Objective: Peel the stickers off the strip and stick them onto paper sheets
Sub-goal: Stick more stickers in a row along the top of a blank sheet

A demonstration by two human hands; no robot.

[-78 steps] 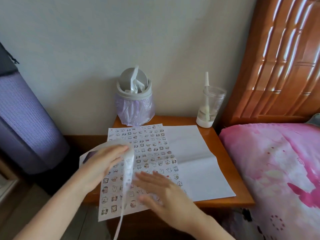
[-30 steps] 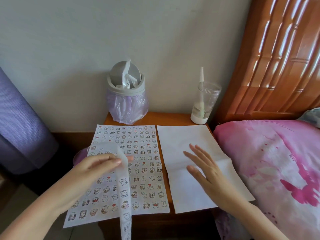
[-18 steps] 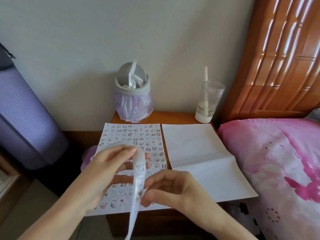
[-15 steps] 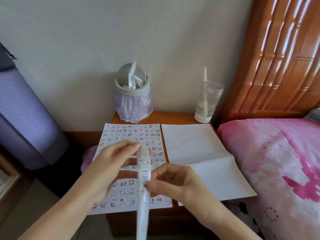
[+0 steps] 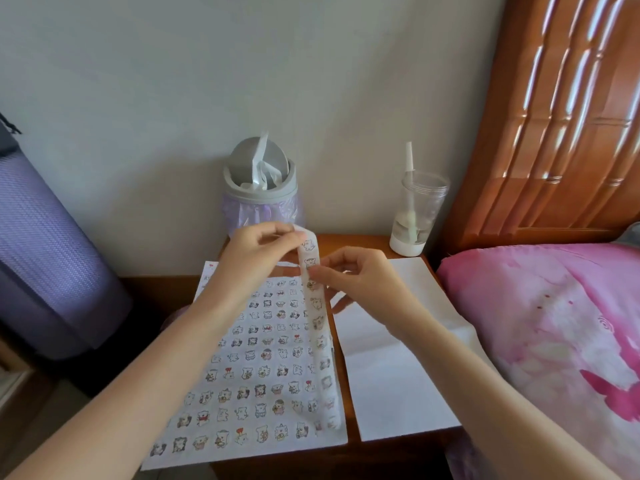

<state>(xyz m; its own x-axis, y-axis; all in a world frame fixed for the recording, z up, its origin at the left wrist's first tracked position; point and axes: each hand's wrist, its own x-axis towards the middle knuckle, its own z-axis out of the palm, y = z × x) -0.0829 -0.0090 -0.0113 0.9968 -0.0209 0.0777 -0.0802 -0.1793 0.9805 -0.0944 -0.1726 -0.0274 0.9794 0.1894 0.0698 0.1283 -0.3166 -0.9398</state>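
- Two paper sheets lie flat, side by side, on the wooden bench (image 5: pixel 353 242), with their near edges at 6 o'clock. A thin band of bare wood shows between them.
- The left sheet (image 5: pixel 249 375) is covered with rows of small cartoon stickers, and its near left corner overhangs the bench.
- The right sheet (image 5: pixel 391 379) is blank, with one crease across it.
- One sticker strip (image 5: pixel 319 323) hangs over the left sheet's right edge, running from the hands at 12 o'clock down toward 6 o'clock. It carries a single column of stickers, and its lower end blurs into the sheet.
- Two hands are raised above the far half of the sheets.
- The left hand (image 5: pixel 256 258) has its grip closed on the strip's top end, pinched between thumb and fingers.
- The right hand (image 5: pixel 360 282), at 3 o'clock of the strip, pinches the strip's edge a little lower with thumb and forefinger together and the other fingers curled. I cannot tell whether it has a sticker's edge or the backing.
- One small grey bin (image 5: pixel 259 197) with a purple liner stands at 11 o'clock on the bench's far edge. White paper scraps (image 5: pixel 259 168) are inside, and one sticks up.
- One clear cup (image 5: pixel 417 209) with a white base stands at 1 o'clock, with a white stick upright in it.
- A bed (image 5: pixel 554 323) with a pink cover lies at 3 o'clock, and its wooden headboard (image 5: pixel 571 116) is at 2 o'clock.
- One purple rolled mat (image 5: pixel 41 254) leans at 9 o'clock.
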